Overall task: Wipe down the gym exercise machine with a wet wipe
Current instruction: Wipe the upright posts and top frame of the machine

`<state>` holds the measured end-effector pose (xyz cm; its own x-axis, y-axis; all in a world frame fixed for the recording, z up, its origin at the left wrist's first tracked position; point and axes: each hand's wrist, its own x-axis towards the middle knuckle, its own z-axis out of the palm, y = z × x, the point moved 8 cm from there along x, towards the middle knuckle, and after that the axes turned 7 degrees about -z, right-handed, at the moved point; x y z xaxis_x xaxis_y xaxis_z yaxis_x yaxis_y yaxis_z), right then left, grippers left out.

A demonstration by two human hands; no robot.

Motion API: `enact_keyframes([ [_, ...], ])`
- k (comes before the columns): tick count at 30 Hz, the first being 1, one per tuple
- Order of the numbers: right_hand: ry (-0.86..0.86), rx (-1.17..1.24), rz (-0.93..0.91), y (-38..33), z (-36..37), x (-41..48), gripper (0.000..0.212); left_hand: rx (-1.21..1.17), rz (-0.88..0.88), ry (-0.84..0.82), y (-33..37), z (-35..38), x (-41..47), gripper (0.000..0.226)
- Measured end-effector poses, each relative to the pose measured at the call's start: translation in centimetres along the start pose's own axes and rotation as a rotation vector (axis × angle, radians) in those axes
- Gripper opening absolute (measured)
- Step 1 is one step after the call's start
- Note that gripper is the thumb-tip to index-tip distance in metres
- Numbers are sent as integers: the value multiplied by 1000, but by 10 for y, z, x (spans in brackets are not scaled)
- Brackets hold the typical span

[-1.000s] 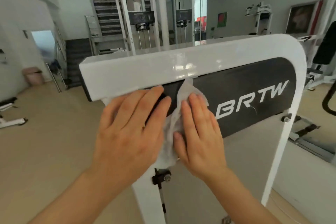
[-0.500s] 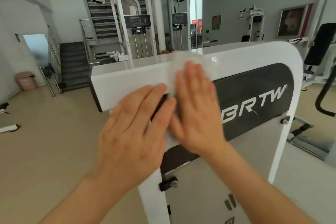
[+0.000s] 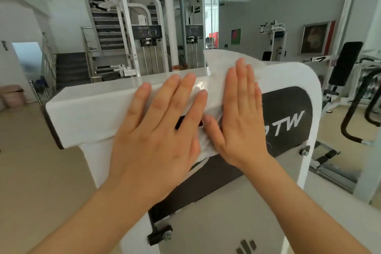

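Wipe (image 3: 218,64) sits higher now. A moment ago it was on the black panel (image 3: 288,107). Now it lies over the white top bar (image 3: 86,113) of the machine (image 3: 313,113), near the right corner, and one end sticks up past the top edge. The right hand (image 3: 241,113) presses it flat, fingers straight and close together. The left hand (image 3: 160,130) lies flat beside it, fingers a bit apart, touching the wipe's edge. So the top bar is getting cleaned, but I think its left end is not done yet.

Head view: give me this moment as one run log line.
phase: wiping | left hand: flat on white frame | right hand: pressing wet wipe at top edge
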<state>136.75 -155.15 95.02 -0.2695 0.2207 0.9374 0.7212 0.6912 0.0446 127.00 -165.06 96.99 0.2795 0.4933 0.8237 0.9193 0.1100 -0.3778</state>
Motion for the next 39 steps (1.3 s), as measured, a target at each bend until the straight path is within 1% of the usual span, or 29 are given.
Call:
enact_keyframes([
  [1,2,23,68,13,-3,3,79,9,-27,1,1,1,2,50],
  [2,-3,48,94,14,-5,7,79,0,-57,6,3,2,3,50],
  [3,-17,68,65,6,-5,11,77,-23,-82,19,7,0,7,50],
  [5,-52,113,-117,-27,-1,17,70,-59,-117,38,11,-4,19,50],
  [7,-66,168,-271,-52,-3,21,69,-60,-160,10,7,-6,31,50],
  [9,-81,213,-371,-58,-9,34,65,-71,-245,-50,-6,-9,37,50],
  [11,-115,205,-437,-58,-17,51,57,-83,-342,-96,-19,-14,41,51],
  [12,-163,188,-466,-60,-22,62,54,-78,-387,-117,-25,-16,41,51],
  [14,-332,149,-538,-70,-23,82,50,-42,-461,-164,-37,-19,44,53],
  [15,-446,147,-606,-79,-17,88,44,-11,-488,-199,-43,-20,45,56],
  [16,-582,216,-664,-86,-7,93,34,22,-513,-244,-50,-20,45,59],
  [17,-757,332,-680,-93,2,97,24,56,-541,-288,-57,-21,45,62],
  [18,-907,459,-656,-99,9,101,23,87,-565,-323,-65,-22,45,64],
  [19,-994,559,-633,-106,13,105,26,116,-575,-351,-73,-24,43,64],
  [20,-1023,606,-628,-112,15,106,27,139,-569,-367,-79,-26,42,64],
  [21,-993,598,-642,-118,14,105,29,150,-554,-367,-83,-28,39,64],
  [22,-883,525,-675,-121,14,104,32,150,-537,-359,-87,-30,37,66],
  [23,-700,393,-703,-120,11,103,38,131,-526,-341,-90,-32,35,66],
  [24,-497,265,-694,-115,2,101,45,100,-521,-312,-92,-33,34,66],
  [25,-355,199,-667,-109,-7,96,51,69,-512,-283,-92,-34,32,64],
  [26,-293,187,-635,-101,-13,89,56,50,-497,-269,-93,-33,29,62],
  [28,-283,121,-533,-76,-13,82,64,19,-462,-243,-97,-30,23,55],
  [30,-257,29,-364,-39,-17,83,72,-36,-430,-197,-104,-29,17,49],
  [32,-177,19,-202,-25,-24,81,70,-43,-409,-169,-105,-27,14,50],
  [33,-114,26,-157,-32,-27,79,67,-46,-412,-167,-105,-26,14,52],
  [35,-10,49,-152,-66,-21,75,62,-60,-421,-164,-103,-25,15,57],
  [37,117,97,-228,-103,-17,66,51,-60,-413,-124,-102,-28,14,57],
  [38,141,106,-264,-108,-17,63,48,-51,-404,-97,-103,-30,14,56],
  [39,125,84,-277,-99,-16,62,47,-45,-393,-71,-102,-33,14,53],
])
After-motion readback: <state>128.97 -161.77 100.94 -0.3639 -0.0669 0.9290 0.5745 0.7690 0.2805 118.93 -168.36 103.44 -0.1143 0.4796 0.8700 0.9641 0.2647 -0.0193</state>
